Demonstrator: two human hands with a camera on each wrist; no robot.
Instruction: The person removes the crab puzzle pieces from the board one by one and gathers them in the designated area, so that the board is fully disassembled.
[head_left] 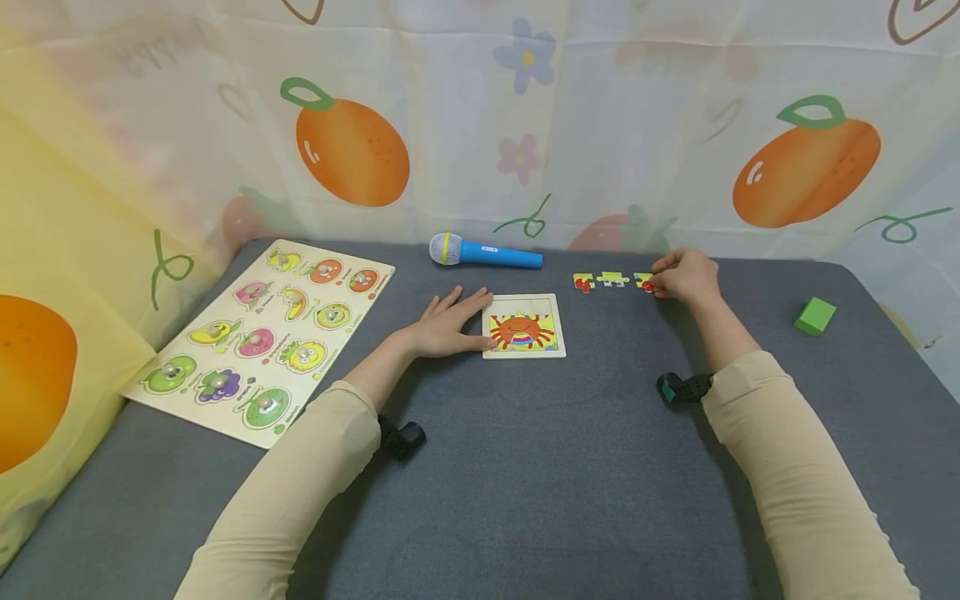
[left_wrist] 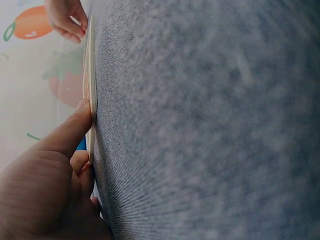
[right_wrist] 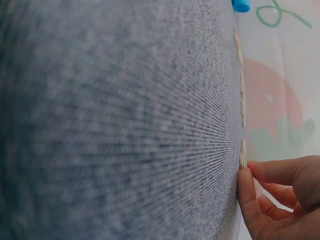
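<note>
In the head view, a small square crab puzzle with a pale wooden frame lies mid-table. My left hand rests at its left side, fingers spread, the thumb on the frame's edge. To the right, three loose jigsaw pieces lie in a short row: a left piece with red, a yellow middle piece and a right jigsaw piece. Thumb and finger of my right hand pinch that right piece at its edge. The right wrist view shows the pinched piece edge-on, low at the tabletop.
A blue toy microphone lies at the back of the grey tabletop. On the left is a large fruit peg board. A green block sits at the right. A printed curtain hangs behind the table.
</note>
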